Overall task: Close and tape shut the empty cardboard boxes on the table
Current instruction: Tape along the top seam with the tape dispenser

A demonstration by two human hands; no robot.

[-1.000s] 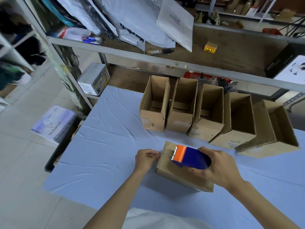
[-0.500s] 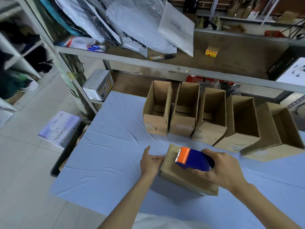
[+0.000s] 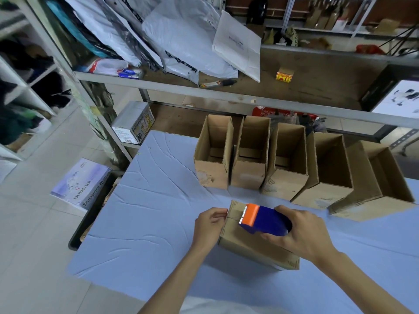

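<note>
Head view: closed cardboard box (image 3: 249, 244) lies on the counter (image 3: 147, 223), near its 6 o'clock edge. Left hand (image 3: 209, 225) sits at the box's 9 o'clock end, fingers curled onto that edge. Right hand (image 3: 303, 234) has its fingers wrapped round the blue tape dispenser (image 3: 267, 220). The dispenser's orange head rests on the box top, pointing to 9 o'clock. Beyond, from 12 to 2 o'clock, stands a row of five open cardboard boxes (image 3: 283, 184).

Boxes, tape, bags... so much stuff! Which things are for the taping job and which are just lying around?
For the job: closed box, held by the left hand; tape dispenser in the right hand; five open boxes behind.

Just lying about: white bags and small yellow box on the shelf; white carton below; purple package on the floor.
</note>
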